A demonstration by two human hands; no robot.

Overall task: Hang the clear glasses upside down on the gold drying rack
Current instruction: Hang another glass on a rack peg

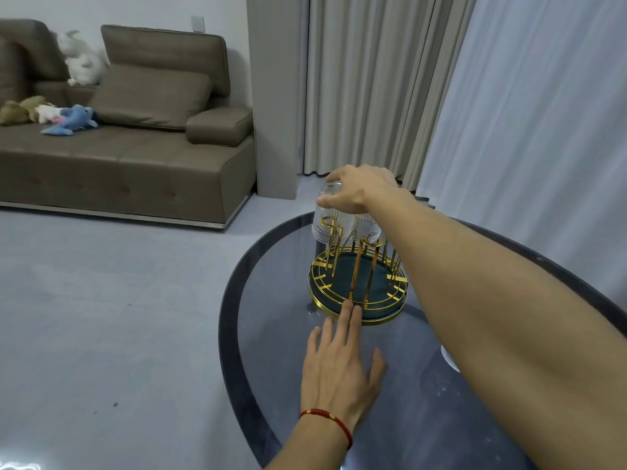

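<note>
Right now the hanging step is under way: the right hand grips an upturned clear glass from above, its fingers wrapped over the base, and holds it over a prong at the far side of the gold rack. A second ribbed glass seems to sit just beside it on the rack, though the forearm covers part of it. The left hand lies flat on the bench, fingers spread and holding nothing, two fingertips touching the rack's near rim, probably to steady it. The rack stands toward the far edge of the round glass bench.

Next, I judge, the glass must go straight down so the prong enters its mouth, then be let go gently. Whether it already rests on the prong is hard to tell. A pale rounded shape near the right edge, half hidden by the arm, may be another glass.
</note>
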